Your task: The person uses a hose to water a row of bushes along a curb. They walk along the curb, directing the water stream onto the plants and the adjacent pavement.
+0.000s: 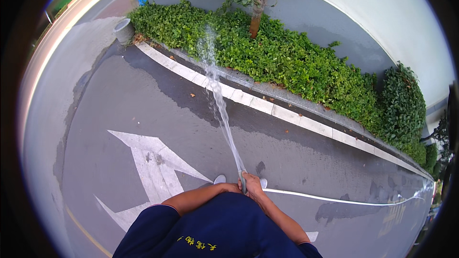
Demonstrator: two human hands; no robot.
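Note:
Both of my hands grip a pale hose [244, 183] close to its open end, just in front of my dark blue shirt. My right hand [252, 183] is around the hose near the mouth. Lower and partly hidden beside it, my left hand [233, 187] closes on the same hose. From the mouth a stream of water [224, 118] shoots forward over the white-painted kerb line and breaks into drops at the green hedge [287, 61]. The rest of the hose [322, 198] runs off over the asphalt to the right.
A stone planter pot [124, 31] stands at the hedge's left end. A tree trunk [256, 19] rises from the hedge before a grey and white wall [312, 18]. The asphalt bears a white painted arrow [154, 161] and wet patches.

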